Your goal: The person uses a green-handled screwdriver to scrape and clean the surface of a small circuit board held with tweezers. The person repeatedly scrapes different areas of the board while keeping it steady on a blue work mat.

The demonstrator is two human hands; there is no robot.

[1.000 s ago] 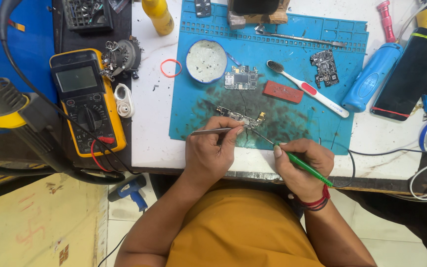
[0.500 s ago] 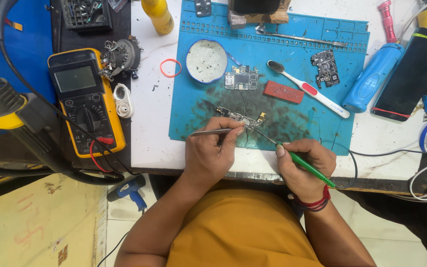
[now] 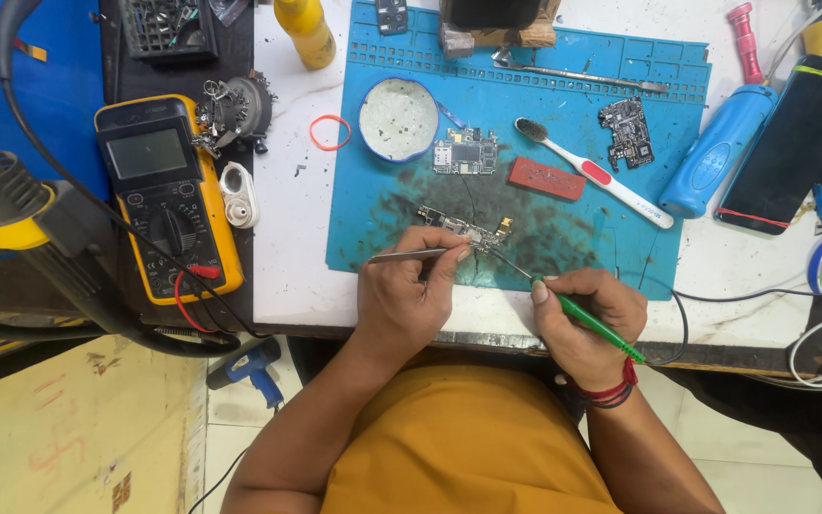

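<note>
1. Left hand pinches metal tweezers, tips at the small circuit board.
2. Right hand grips a green-handled probe, tip touching the board's right end.
3. Board lies on the blue mat, near edge, between both hands.
4. Yellow multimeter well left.

Top: a mustard-yellow garment, plain, filling the lower centre of the frame.
Sleeves: none showing; both forearms are bare to the frame's edge.
Right wrist: stacked red and dark bands, thin cords.
Left hand: no ring, no band.
Right hand: bare fingers, short nails.
</note>
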